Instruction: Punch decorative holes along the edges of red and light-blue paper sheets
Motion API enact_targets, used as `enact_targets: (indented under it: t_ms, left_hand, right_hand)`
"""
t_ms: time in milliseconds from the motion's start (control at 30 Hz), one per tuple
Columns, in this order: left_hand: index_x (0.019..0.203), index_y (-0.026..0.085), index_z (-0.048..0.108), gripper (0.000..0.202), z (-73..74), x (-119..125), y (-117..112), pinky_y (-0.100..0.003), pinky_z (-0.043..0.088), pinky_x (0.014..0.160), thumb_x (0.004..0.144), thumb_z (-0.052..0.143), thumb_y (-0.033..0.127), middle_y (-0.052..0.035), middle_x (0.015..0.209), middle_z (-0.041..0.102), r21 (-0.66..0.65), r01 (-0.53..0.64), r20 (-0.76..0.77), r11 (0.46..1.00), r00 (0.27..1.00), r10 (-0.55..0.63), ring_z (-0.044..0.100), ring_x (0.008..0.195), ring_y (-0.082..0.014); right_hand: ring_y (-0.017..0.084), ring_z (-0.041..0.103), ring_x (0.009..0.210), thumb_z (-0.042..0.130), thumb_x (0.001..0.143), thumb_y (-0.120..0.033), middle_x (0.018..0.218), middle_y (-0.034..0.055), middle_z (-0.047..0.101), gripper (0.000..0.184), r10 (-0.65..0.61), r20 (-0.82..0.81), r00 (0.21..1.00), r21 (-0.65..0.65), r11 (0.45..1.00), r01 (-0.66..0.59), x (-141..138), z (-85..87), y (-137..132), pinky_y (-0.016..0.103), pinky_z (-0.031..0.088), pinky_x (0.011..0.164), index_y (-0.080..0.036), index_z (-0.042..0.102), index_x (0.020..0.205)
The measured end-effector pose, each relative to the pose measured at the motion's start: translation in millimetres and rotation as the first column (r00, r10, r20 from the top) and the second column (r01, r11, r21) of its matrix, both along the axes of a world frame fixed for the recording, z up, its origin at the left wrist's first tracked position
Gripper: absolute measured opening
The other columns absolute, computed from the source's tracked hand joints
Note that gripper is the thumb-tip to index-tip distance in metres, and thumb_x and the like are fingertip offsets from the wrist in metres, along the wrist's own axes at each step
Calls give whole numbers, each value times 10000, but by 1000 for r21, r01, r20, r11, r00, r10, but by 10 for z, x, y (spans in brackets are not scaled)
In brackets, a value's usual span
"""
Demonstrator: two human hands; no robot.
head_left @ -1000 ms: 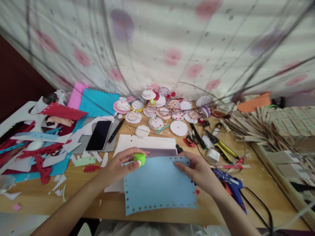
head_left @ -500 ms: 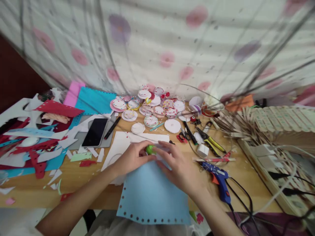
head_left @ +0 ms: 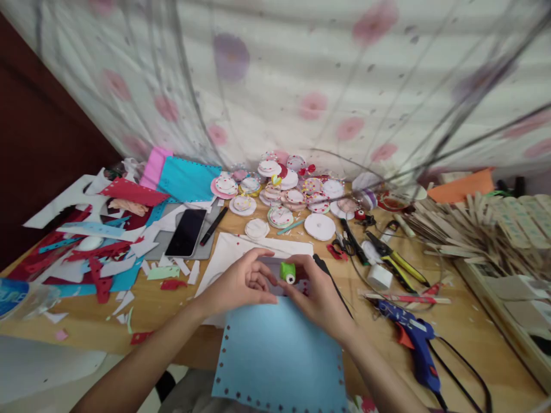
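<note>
Two bare hands meet over the far edge of one light blue foam sheet (head_left: 279, 355), which lies at the near rim of the wooden table (head_left: 456, 338) and hangs partly over it toward the person. The right hand (head_left: 321, 295) pinches one small green hole punch (head_left: 287, 272) between thumb and fingertips, just above that far edge; the left hand (head_left: 241, 284) rests beside it with its fingers curled loosely, touching the sheet's edge but gripping nothing that can be made out. Punched holes run along the sheet's left side and near edge, so the step in hand looks like punching the border, now at the far edge. As a judgement, the next move calls for sliding the punch squarely over the edge in line with the existing row, while the left hand pins the sheet flat. Counted around them: one black phone (head_left: 186, 232), one black pen (head_left: 214, 225), one blue glue gun (head_left: 412, 338), one yellow-handled pliers (head_left: 398, 261), and a cluster of well over a dozen decorated round discs (head_left: 284, 195), too crowded to number exactly.
</note>
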State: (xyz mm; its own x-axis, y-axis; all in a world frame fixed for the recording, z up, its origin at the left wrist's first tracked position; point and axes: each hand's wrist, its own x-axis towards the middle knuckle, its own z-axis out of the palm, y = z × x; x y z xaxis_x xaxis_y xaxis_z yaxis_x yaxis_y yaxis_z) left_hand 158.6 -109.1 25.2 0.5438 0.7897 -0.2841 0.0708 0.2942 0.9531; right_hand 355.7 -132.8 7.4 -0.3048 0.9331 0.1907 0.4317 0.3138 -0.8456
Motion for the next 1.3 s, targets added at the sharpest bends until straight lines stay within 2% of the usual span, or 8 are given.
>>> enact_targets:
  t_ms: [133, 267, 500, 633, 800, 933, 1067, 1300]
  left_hand:
    - [1171, 190, 472, 620, 88, -89, -1, -272, 461, 697, 638, 789, 195, -14, 916, 594, 90, 32, -100, 995, 995, -23, 594, 750, -115]
    - [1182, 207, 479, 537, 121, -113, -8, -299, 468, 759, 705, 726, 186, -14, 921, 605, 140, 19, -111, 990, 994, -4, 593, 782, -122]
    - [1122, 199, 523, 432, 104, -137, -4, -283, 472, 745, 732, 708, 221, -30, 941, 637, 88, -34, -80, 996, 996, 41, 607, 798, -133]
    - [1080, 181, 556, 360, 128, -201, -61, -319, 469, 832, 757, 696, 255, -77, 1057, 656, 81, -33, -28, 996, 999, 36, 625, 946, -189]
    - [1040, 201, 638, 297, 128, -196, -148, -300, 479, 788, 776, 676, 331, -58, 1094, 678, 68, -48, -204, 997, 977, 61, 623, 960, -219]
    - [923, 197, 685, 180, 124, -120, -191, -281, 465, 823, 837, 593, 326, -29, 966, 717, 224, -27, -389, 974, 914, 115, 625, 949, -211]
    - [924, 203, 669, 221, 85, -134, -213, -252, 476, 740, 887, 511, 354, -16, 926, 720, 414, 16, -491, 910, 846, 208, 639, 888, -198]
    - [917, 220, 682, 187, 58, -264, -195, -192, 485, 735, 884, 525, 316, 18, 933, 731, 527, -5, -502, 850, 805, 316, 662, 863, -155]
  right_hand:
    - [131, 533, 809, 505, 909, -314, 975, 34, 516, 230, 71, -189, 979, -183, 977, -106, 57, 102, -27, 244, 485, 696, -230, 410, 1101]
    - [145, 538, 857, 558, 873, -311, 972, 29, 534, 246, 205, -157, 966, -262, 934, -241, 93, 233, -46, 254, 471, 733, -234, 448, 1079]
    - [109, 467, 623, 611, 811, -314, 732, -36, 488, 259, 155, -99, 983, -339, 923, -180, 118, 186, 24, 214, 397, 564, -224, 472, 1010]
    - [93, 418, 549, 615, 802, -304, 641, -68, 428, 238, 97, -115, 989, -373, 918, -133, 137, 144, 48, 196, 334, 492, -224, 467, 970]
    - [86, 404, 527, 621, 808, -304, 656, -66, 432, 249, 20, -175, 984, -368, 926, -84, 125, 94, 53, 195, 320, 472, -231, 449, 973]
    - [123, 524, 696, 582, 846, -328, 829, -5, 508, 305, -33, -251, 968, -303, 952, -46, 112, 116, 62, 220, 439, 585, -248, 443, 1105]
    - [161, 532, 884, 566, 859, -344, 970, 37, 516, 373, -80, -346, 935, -294, 955, -27, 171, 161, 109, 271, 474, 741, -258, 461, 1207]
    - [132, 572, 853, 696, 768, -312, 1005, 23, 550, 377, -24, -513, 858, -464, 849, -254, 225, 245, 223, 255, 481, 736, -248, 517, 1093]
